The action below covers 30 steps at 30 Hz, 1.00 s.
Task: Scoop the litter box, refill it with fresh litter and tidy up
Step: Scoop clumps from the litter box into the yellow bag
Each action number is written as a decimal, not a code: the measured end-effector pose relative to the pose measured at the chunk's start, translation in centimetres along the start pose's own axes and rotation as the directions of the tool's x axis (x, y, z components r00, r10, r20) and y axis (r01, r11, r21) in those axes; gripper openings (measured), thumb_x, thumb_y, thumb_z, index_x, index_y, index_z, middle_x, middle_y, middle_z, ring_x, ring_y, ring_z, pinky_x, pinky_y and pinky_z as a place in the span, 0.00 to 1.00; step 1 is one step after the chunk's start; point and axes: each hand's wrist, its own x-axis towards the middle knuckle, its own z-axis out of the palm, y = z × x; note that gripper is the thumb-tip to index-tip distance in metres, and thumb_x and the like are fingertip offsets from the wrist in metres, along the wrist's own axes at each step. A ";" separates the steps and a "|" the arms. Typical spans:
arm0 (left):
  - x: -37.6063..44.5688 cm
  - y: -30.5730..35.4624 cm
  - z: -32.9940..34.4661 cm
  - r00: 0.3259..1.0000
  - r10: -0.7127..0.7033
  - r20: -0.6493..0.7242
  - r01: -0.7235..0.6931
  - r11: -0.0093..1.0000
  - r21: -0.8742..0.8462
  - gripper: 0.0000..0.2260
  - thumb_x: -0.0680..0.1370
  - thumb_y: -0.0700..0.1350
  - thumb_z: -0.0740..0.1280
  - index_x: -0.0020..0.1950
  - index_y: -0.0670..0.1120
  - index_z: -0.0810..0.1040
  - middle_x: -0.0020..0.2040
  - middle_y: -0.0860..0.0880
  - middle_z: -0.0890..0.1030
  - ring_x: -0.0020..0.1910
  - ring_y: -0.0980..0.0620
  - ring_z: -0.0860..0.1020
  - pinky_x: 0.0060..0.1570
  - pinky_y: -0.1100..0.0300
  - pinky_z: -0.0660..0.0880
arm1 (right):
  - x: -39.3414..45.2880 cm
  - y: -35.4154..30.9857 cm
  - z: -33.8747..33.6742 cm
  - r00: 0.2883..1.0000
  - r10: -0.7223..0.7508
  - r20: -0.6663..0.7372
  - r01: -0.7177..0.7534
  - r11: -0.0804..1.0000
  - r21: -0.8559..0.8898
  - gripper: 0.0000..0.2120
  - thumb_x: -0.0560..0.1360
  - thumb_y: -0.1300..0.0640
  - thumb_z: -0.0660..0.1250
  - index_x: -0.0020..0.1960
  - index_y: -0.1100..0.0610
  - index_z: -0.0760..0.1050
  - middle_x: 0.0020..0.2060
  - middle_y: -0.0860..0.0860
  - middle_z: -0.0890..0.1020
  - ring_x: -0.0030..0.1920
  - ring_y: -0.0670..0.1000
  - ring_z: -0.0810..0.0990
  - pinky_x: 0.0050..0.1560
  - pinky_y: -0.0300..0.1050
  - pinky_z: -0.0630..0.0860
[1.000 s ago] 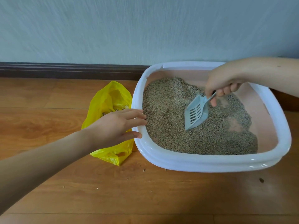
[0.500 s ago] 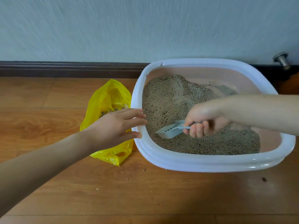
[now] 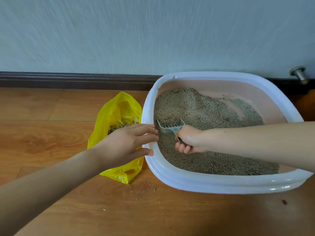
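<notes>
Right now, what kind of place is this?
Likely a room in a home, at floor level: wood plank floor, dark baseboard under a wall, and a cat litter box beside a yellow plastic bag.

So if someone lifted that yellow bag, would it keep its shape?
Probably not. The yellow bag looks like thin crinkled film, so it would likely sag. The clumps inside would probably pull the bottom down. Its mouth gapes open, so tipping might spill them.

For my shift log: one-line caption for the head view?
Right hand digs scoop into litter box; left hand steadies its rim.
</notes>
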 end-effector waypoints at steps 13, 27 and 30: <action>0.3 0.2 -0.4 0.999 -0.011 0.043 0.010 1.000 0.017 0.20 0.78 0.57 0.58 0.61 0.47 0.79 0.61 0.50 0.78 0.66 0.50 0.73 0.57 0.53 0.77 | 2.7 -2.4 0.1 0.987 -0.139 -0.079 0.146 0.984 0.099 0.19 0.84 0.57 0.46 0.34 0.58 0.61 0.28 0.51 0.63 0.14 0.43 0.61 0.16 0.31 0.54; 0.3 0.7 -0.6 0.997 -0.032 0.072 0.029 0.999 0.045 0.22 0.77 0.58 0.55 0.62 0.49 0.78 0.63 0.51 0.77 0.67 0.50 0.73 0.56 0.53 0.78 | -2.3 1.4 -4.3 0.934 -0.352 -0.064 0.329 0.916 -0.232 0.13 0.84 0.55 0.49 0.44 0.58 0.64 0.25 0.49 0.63 0.19 0.44 0.60 0.18 0.34 0.56; 0.3 0.6 -0.6 0.998 -0.022 0.066 0.019 0.999 0.048 0.21 0.77 0.58 0.56 0.62 0.48 0.78 0.62 0.51 0.77 0.65 0.50 0.74 0.55 0.51 0.78 | -4.3 2.1 -5.4 0.929 -0.356 -0.099 0.321 0.910 -0.263 0.13 0.84 0.55 0.49 0.43 0.58 0.64 0.25 0.50 0.63 0.18 0.44 0.60 0.18 0.33 0.56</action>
